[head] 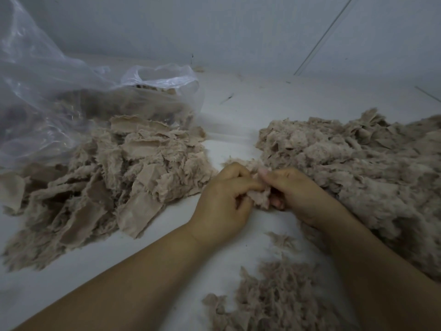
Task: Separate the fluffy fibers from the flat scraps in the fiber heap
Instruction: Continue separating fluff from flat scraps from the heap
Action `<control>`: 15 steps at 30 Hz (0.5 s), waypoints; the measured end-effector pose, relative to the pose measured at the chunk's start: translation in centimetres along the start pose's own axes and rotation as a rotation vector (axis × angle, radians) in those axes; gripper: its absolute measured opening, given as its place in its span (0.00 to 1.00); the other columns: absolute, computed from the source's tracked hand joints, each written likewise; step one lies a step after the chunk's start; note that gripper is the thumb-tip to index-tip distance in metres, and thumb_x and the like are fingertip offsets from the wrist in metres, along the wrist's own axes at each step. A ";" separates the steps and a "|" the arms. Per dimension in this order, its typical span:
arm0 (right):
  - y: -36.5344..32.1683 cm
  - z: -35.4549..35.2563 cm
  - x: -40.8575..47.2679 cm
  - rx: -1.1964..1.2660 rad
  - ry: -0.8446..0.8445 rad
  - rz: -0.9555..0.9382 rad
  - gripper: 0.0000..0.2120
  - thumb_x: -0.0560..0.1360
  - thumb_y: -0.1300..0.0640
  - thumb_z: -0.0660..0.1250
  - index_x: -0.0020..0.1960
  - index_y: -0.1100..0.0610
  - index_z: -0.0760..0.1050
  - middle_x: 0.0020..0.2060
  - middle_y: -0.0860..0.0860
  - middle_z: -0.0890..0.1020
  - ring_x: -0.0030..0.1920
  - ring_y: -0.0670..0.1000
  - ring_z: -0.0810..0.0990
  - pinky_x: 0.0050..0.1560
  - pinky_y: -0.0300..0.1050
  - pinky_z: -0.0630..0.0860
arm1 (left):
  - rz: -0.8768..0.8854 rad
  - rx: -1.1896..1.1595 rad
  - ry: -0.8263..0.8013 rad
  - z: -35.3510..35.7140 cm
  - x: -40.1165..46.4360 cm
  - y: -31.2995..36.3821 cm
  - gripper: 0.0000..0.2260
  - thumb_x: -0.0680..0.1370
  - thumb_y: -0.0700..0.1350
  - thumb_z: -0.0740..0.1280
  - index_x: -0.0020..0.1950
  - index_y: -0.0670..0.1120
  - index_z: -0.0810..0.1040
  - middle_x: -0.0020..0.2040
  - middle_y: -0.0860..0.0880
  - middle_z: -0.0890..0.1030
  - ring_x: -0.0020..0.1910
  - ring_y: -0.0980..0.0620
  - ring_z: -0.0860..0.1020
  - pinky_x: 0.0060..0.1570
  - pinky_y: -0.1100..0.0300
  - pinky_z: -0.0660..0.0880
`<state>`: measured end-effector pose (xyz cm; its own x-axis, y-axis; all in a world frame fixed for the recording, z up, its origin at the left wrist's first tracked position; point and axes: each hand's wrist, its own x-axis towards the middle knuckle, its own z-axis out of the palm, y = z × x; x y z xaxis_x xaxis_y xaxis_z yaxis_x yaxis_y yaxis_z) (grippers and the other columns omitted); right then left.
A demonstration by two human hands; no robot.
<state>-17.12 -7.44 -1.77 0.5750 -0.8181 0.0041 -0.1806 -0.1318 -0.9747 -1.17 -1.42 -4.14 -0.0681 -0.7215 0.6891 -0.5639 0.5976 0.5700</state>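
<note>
Both hands meet at the middle of a pale surface, working one small tuft of beige-pink fibre between them. The left hand has its fingers curled inward, with the forefinger and thumb pinching the tuft's left edge. The right hand is curled as well, its thumb and forefinger pinching the tuft's upper right side, while the lower fingertips tuck in under it. The two hands touch or nearly touch at the forefingers, and the tuft hangs between the palms just above the surface.

The fibre lies in three masses around the hands. To the left sits a scrap pile of flat, woven-backed pieces with frayed, furry edges, many lying backing up. Its far side runs up against a clear bag, whose open mouth faces the camera and which holds more of the same material. To the right lies a fluff heap, soft and woolly, with a few flat bits showing at its far edge; the right wrist and forearm rest against its near side. In the foreground, between the two forearms, lies a loose patch of shredded, feathery pieces, with one stray wisp just beyond it.

A pale wall rises behind the surface.
</note>
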 end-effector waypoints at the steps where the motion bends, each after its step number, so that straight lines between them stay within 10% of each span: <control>1: 0.2 -0.1 0.0 0.001 0.017 0.006 0.22 0.79 0.48 0.62 0.31 0.58 0.76 0.23 0.51 0.76 0.23 0.45 0.67 0.26 0.38 0.63 | 0.000 -0.010 -0.011 0.0 0.0 0.1 0.17 0.67 0.28 0.63 0.48 0.42 0.84 0.43 0.45 0.77 0.42 0.53 0.76 0.42 0.66 0.71; 7: 0.2 0.0 0.4 0.176 0.077 0.148 0.15 0.80 0.60 0.58 0.39 0.66 0.76 0.27 0.58 0.78 0.24 0.49 0.71 0.25 0.39 0.67 | -0.519 -0.366 0.177 -0.5 0.5 0.0 0.03 0.76 0.44 0.68 0.46 0.46 0.74 0.36 0.46 0.75 0.29 0.49 0.72 0.29 0.53 0.71; 11: -0.2 0.3 0.3 0.287 0.109 0.231 0.17 0.78 0.62 0.52 0.41 0.69 0.75 0.27 0.61 0.79 0.27 0.54 0.71 0.28 0.42 0.69 | -0.491 -0.343 0.012 0.1 0.3 0.1 0.05 0.75 0.43 0.73 0.47 0.43 0.80 0.34 0.43 0.82 0.34 0.41 0.80 0.40 0.44 0.79; 15: -0.2 0.1 0.2 0.263 0.039 0.190 0.22 0.81 0.53 0.53 0.40 0.67 0.78 0.28 0.60 0.79 0.29 0.54 0.71 0.30 0.41 0.68 | -0.433 -0.388 0.035 0.1 0.1 0.0 0.08 0.77 0.37 0.68 0.38 0.43 0.79 0.30 0.52 0.83 0.32 0.56 0.80 0.36 0.59 0.76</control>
<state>-16.91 -7.49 -1.64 0.5191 -0.8356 -0.1798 -0.0670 0.1700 -0.9832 -1.28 -1.50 -4.15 0.1325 -0.9206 0.3674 -0.1914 0.3400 0.9208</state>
